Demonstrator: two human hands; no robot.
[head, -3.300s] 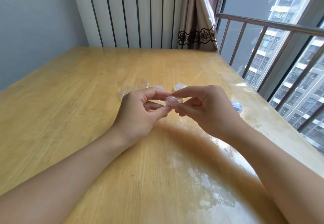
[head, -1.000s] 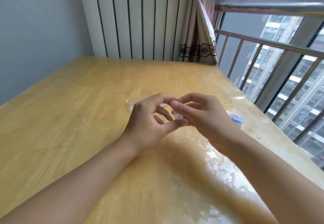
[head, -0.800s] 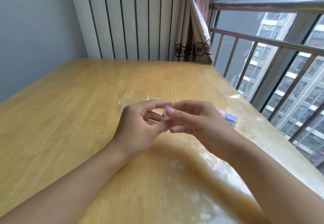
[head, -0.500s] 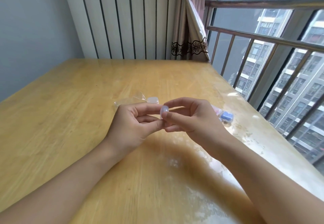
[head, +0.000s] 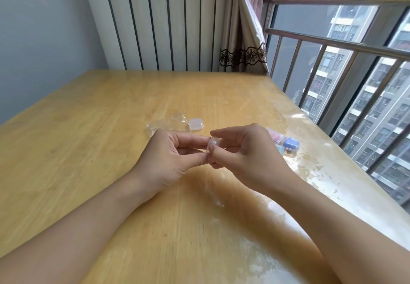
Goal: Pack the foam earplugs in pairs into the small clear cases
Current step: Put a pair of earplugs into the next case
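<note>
Small clear case held above the surface, pinched between my left hand fingers and right hand fingers. Contents blurred (cannot tell if a pair is inside). Risk: slick plastic may slip, or the lid pop and drop earplugs. Filled cases sit right.

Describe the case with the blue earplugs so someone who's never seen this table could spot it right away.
Start at the wooden table and go to its window-side edge, just beyond the right hand. A cluster of small clear cases lies there; the blue-filled case is the one nearest the window. Its neighbours show pink and green contents instead.
</note>
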